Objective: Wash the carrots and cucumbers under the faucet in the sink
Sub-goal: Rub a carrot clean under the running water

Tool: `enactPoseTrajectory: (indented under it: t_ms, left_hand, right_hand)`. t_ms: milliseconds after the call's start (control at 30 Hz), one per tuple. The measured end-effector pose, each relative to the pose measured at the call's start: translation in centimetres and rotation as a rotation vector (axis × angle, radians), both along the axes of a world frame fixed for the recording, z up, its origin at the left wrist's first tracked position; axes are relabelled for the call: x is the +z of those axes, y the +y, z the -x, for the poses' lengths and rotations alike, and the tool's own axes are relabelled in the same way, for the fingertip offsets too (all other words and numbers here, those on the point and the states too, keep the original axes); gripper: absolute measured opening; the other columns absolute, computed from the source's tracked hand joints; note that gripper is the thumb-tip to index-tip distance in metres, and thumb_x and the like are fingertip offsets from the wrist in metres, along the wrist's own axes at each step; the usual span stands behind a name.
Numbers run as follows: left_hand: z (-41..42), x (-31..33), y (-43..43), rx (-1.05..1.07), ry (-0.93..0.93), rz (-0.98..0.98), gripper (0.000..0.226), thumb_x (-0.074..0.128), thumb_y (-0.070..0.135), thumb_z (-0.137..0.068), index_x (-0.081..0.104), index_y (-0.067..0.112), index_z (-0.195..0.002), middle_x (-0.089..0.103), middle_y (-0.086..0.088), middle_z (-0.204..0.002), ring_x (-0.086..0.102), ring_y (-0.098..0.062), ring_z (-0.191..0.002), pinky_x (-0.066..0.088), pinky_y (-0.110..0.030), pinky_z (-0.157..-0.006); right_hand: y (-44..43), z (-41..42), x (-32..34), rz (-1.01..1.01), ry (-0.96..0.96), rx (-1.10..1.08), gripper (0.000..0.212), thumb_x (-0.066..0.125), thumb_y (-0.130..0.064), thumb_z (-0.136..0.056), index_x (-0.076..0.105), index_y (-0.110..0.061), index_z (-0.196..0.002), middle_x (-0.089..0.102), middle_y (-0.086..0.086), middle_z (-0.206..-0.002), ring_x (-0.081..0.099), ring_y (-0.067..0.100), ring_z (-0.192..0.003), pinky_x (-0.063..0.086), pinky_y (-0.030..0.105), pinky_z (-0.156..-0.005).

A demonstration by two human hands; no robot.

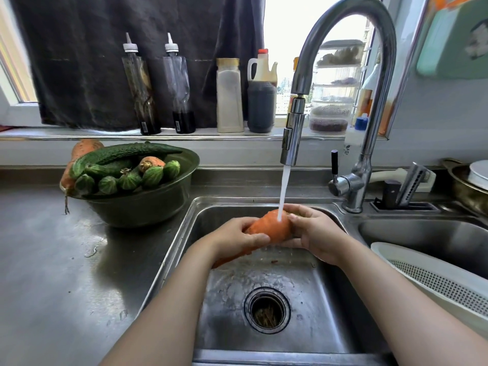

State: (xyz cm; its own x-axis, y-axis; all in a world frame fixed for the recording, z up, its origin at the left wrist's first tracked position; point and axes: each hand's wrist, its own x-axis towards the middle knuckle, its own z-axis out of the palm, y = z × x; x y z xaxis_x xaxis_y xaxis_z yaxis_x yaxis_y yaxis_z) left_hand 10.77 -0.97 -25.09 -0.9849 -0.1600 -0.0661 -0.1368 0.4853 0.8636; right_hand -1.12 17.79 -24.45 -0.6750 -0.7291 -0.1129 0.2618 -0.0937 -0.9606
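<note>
Both forearms reach over the sink: left hand w/ fingers curled round a carrot, right hand gripping its thick end, under water from the faucet. Remaining carrots, cucumbers sit in a green bowl at left.

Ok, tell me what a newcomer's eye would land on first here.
First comes the orange carrot, gripped by the left hand and the right hand under the white water stream from the faucet, above the sink. Next is the dark green bowl on the counter to the left, heaped with cucumbers and more carrots.
</note>
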Motion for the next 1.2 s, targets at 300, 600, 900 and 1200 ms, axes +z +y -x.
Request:
enactPoseTrajectory:
  t_ms: [300,600,900,1200]
  left_hand:
    - [-0.3,0.1,-0.9,-0.01,0.024,0.155,0.056,0.091,0.03,-0.074,0.07,0.035,-0.126,0.076,0.011,-0.109,0.071,-0.006,-0.102,0.056,-0.035,-0.099]
    - [-0.5,0.5,-1.6,0.021,0.044,0.227,0.066,0.095,0.026,-0.067,0.071,0.035,-0.128,0.075,0.015,-0.109,0.07,0.0,-0.102,0.054,-0.027,-0.097]
    - [-0.6,0.6,-1.8,0.036,0.068,0.256,0.067,0.095,0.03,-0.065,0.071,0.038,-0.127,0.075,0.02,-0.108,0.069,0.002,-0.102,0.055,-0.031,-0.1]
    - [-0.5,0.5,-1.5,0.052,0.069,0.257,0.066,0.095,0.037,-0.06,0.071,0.045,-0.121,0.075,0.021,-0.106,0.069,0.002,-0.101,0.056,-0.035,-0.1]
  right_hand:
    - [-1.7,-2.3,-0.4,-0.256,0.279,-0.118,0.028,0.078,-0.029,-0.091,0.069,-0.013,-0.112,0.066,0.015,-0.115,0.075,0.033,-0.09,0.062,0.04,-0.058]
    - [-0.9,-1.0,-0.3,-0.116,0.034,0.118,0.035,0.059,0.008,-0.096,0.063,-0.009,-0.125,0.051,0.02,-0.135,0.064,0.047,-0.115,0.063,0.054,-0.078]
    - [-0.9,-1.4,0.3,-0.099,0.002,0.087,0.032,0.058,0.011,-0.094,0.066,-0.006,-0.12,0.056,0.025,-0.131,0.067,0.046,-0.111,0.065,0.049,-0.069]
    - [-0.8,-1.6,0.6,-0.104,0.041,0.057,0.031,0.063,0.008,-0.094,0.065,-0.007,-0.121,0.059,0.023,-0.126,0.068,0.043,-0.11,0.065,0.05,-0.069]
